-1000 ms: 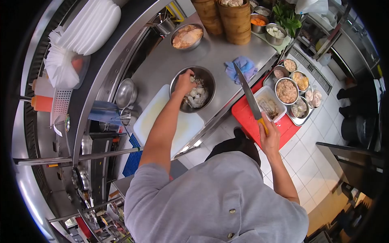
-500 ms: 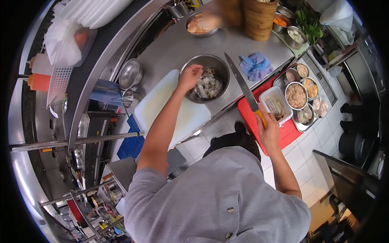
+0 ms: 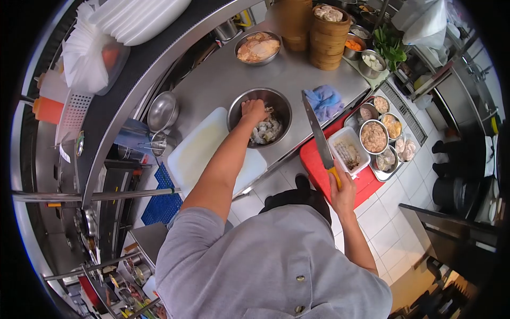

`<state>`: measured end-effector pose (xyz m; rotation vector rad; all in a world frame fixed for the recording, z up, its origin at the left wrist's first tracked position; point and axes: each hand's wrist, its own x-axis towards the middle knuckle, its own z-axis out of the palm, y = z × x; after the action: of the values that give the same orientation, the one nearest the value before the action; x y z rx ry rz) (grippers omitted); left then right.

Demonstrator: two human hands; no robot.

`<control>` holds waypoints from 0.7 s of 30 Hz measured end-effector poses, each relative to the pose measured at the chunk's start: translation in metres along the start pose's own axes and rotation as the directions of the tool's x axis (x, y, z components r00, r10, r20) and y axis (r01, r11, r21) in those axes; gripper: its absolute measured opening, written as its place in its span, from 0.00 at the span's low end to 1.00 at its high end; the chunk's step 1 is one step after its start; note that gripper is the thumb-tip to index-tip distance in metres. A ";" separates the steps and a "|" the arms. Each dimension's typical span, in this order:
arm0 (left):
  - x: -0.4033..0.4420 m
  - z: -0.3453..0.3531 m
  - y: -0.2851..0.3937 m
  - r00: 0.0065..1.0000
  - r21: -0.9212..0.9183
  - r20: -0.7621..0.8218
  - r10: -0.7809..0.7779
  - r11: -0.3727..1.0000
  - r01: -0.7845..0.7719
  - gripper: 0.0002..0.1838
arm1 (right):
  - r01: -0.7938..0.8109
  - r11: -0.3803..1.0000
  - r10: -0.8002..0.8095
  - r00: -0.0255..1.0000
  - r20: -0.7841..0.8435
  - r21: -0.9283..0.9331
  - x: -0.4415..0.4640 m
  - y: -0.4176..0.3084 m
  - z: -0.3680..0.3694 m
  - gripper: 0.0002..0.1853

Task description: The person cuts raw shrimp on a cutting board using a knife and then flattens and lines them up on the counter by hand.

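My left hand (image 3: 254,110) reaches into a steel mixing bowl (image 3: 232,123), beside a pile of raw, greyish peeled shrimp (image 3: 266,131). Its fingers are curled downward, and whatever lies under the fingertips is hidden. My right hand (image 3: 342,187) is wrapped round the yellow handle of a long kitchen knife (image 3: 317,130). The blade points away from me, slanting toward a crumpled blue cloth (image 3: 324,101). Close against that hand is a white plastic tub (image 3: 363,166) with some shrimp and darker bits in it; whether my fingers touch it I cannot tell.
A white cutting board (image 3: 204,154) lies left of the bowl. The tub is over a red board (image 3: 313,154), beside a metal tray of filled bowls (image 3: 374,135). Bamboo steamers (image 3: 325,48) and a bowl of pinkish meat (image 3: 258,48) stand farther back.
My left hand has gone from above the bowl's left rim down into the bowl. My right hand still grips the knife. The whole view has shifted slightly.
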<state>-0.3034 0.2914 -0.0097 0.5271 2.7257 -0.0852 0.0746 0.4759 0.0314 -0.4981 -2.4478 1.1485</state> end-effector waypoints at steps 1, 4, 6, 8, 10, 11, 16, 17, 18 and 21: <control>0.003 0.003 -0.003 1.000 0.005 -0.003 0.007 1.000 -0.007 0.23 | -0.012 1.000 0.012 1.000 -0.014 -0.005 -0.002 0.003 0.000 0.25; 0.010 0.010 -0.009 0.991 -0.076 -0.057 0.120 0.989 -0.124 0.24 | -0.027 1.000 0.027 0.999 -0.047 -0.002 -0.004 0.006 -0.003 0.25; 0.007 0.008 -0.012 0.976 -0.118 -0.016 0.215 0.969 -0.215 0.21 | -0.027 1.000 0.028 0.998 -0.061 0.006 -0.004 0.007 -0.004 0.25; -0.004 0.005 -0.010 0.969 -0.153 -0.070 0.238 0.957 -0.246 0.20 | -0.047 0.999 0.046 0.998 -0.041 -0.019 -0.002 0.006 -0.004 0.25; -0.002 0.007 -0.017 0.959 -0.188 -0.126 0.253 0.943 -0.273 0.20 | -0.098 0.995 0.098 0.995 0.013 -0.020 0.002 -0.002 -0.009 0.24; 0.005 0.010 -0.024 0.916 -0.162 -0.177 0.359 0.908 -0.387 0.19 | -0.153 0.988 0.155 0.986 0.067 -0.029 0.003 -0.005 -0.010 0.23; 0.006 -0.008 -0.034 0.855 -0.147 -0.282 0.435 0.861 -0.486 0.19 | -0.009 1.000 0.009 1.000 0.007 0.003 0.003 0.001 -0.002 0.25; 0.000 -0.025 -0.030 0.910 -0.277 -0.257 0.324 0.878 -0.391 0.19 | -0.001 1.000 0.001 1.000 0.012 -0.005 0.004 0.001 -0.001 0.25; -0.012 -0.047 -0.023 0.953 -0.400 -0.217 0.211 0.872 -0.283 0.18 | 0.000 1.000 0.000 1.000 0.020 -0.003 0.006 -0.001 -0.001 0.25; -0.025 -0.078 -0.038 0.953 -0.520 -0.252 0.170 0.806 -0.281 0.18 | -0.099 0.995 0.097 0.987 0.128 0.007 0.011 -0.010 -0.005 0.23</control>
<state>-0.3226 0.2577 0.0720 0.7023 2.6552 0.8359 0.0661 0.4785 0.0441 -0.5631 -2.5473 1.2713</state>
